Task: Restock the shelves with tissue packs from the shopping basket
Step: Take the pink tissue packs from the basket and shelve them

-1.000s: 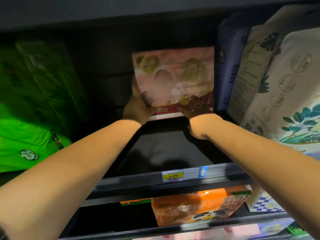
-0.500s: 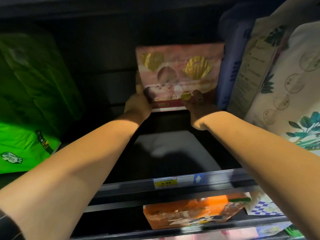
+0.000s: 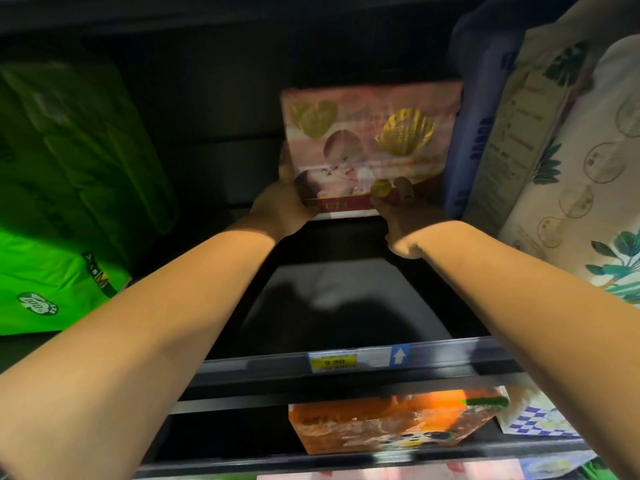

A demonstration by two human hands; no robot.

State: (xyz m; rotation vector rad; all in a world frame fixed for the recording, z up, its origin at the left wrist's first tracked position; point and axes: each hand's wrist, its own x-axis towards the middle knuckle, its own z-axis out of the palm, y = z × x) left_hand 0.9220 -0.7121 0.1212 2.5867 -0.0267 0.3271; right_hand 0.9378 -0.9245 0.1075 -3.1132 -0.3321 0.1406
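1. Pack (image 3: pixel 370 133) is being held upright deep on the shelf (image 3: pixel 346 306), now sitting closer against the blue pack (image 3: pixel 478 133) than a moment earlier.
2. Left hand (image 3: pixel 280 209) is gripping its left edge; right hand (image 3: pixel 405 220) fingers (image 3: pixel 401 187) are pinching its lower right corner.

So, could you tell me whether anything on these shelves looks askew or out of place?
Only the orange pack on the lower shelf: it looks turned at an angle to the shelf's front edge.
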